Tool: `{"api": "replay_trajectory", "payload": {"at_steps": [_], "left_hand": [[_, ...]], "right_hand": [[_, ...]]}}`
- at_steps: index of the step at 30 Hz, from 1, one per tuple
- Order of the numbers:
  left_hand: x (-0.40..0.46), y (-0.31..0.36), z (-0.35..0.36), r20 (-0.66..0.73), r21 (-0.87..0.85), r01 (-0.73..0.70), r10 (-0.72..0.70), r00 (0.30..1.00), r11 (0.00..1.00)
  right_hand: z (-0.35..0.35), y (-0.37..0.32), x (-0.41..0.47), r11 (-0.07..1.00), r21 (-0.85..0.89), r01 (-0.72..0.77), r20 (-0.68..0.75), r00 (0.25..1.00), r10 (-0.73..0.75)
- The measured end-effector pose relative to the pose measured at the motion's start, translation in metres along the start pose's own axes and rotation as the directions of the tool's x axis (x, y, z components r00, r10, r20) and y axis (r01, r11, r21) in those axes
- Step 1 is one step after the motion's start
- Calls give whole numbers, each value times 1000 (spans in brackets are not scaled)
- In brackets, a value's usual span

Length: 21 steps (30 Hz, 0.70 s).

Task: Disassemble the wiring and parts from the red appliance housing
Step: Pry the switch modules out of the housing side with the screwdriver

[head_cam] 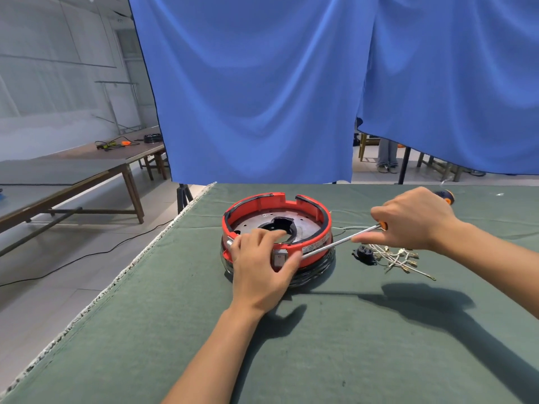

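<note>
One red housing (pixel 277 228) on the table (pixel 320 345); our left hand (pixel 262 266) grips its rim, right hand (pixel 414 220) holds one screwdriver (pixel 335 243). One loose wire bundle (pixel 396 258) beside.

A green felt cloth (pixel 291 345) covers the near table, its pale frayed edge running along the left side. Behind it hangs a large blue curtain (pixel 262 97), draped in folds, with a black stand leg (pixel 183 196) showing under its lower edge. To the left stand two long wooden tables (pixel 73 170); the far one carries a tangle of cables with an orange piece (pixel 116 144) and a dark round part (pixel 152 138). A black cable (pixel 87 255) trails over the pale floor. Under the curtain's right side, a person's trouser legs (pixel 387 156) and wooden chair legs (pixel 437 167) are visible
</note>
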<state>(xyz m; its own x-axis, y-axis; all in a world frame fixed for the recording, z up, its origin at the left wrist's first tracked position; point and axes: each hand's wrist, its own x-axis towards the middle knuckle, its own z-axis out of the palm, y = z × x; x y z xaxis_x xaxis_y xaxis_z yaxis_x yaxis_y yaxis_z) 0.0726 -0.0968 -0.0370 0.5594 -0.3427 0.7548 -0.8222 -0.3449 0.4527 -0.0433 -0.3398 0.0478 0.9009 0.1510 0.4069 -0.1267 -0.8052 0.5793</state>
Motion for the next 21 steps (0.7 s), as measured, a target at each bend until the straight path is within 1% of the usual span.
{"api": "replay_trajectory", "payload": {"at_steps": [2, 3, 5, 7, 9, 12, 16, 18, 21], "left_hand": [[0, 4, -3, -54, -68, 41, -45, 998, 997], [-1, 6, -3, -64, -53, 55, -59, 996, 997], [-5, 11, -2, -47, 64, 87, -84, 995, 994], [-10, 18, -1, 5, 179, 136, -139, 990, 974], [-13, 22, -2, 60, 194, 175, -190, 980, 965], [-13, 17, -8, 77, 92, 199, -207, 975, 976], [-13, 10, -14, 5, -91, 254, -255, 967, 963], [-13, 8, -14, -10, -116, 255, -257, 966, 960], [-13, 5, -12, -27, -109, 232, -236, 971, 967]], "right_hand": [[-9, 5, -10, 998, -29, -52, -8, 999, 51], [-14, 6, -13, 996, -47, -70, -8, 998, 70], [-21, 5, -16, 994, -58, -92, -3, 996, 92], [-26, 2, -14, 994, -47, -95, -8, 995, 95], [-33, -3, -9, 994, -36, -102, -9, 995, 102], [-47, -14, 1, 994, -50, -99, -24, 995, 98], [-66, -24, 16, 988, -121, -98, -32, 995, 94], [-73, -25, 23, 982, -159, -101, -17, 995, 100], [-85, -25, 31, 970, -220, -99, -1, 995, 101]]}}
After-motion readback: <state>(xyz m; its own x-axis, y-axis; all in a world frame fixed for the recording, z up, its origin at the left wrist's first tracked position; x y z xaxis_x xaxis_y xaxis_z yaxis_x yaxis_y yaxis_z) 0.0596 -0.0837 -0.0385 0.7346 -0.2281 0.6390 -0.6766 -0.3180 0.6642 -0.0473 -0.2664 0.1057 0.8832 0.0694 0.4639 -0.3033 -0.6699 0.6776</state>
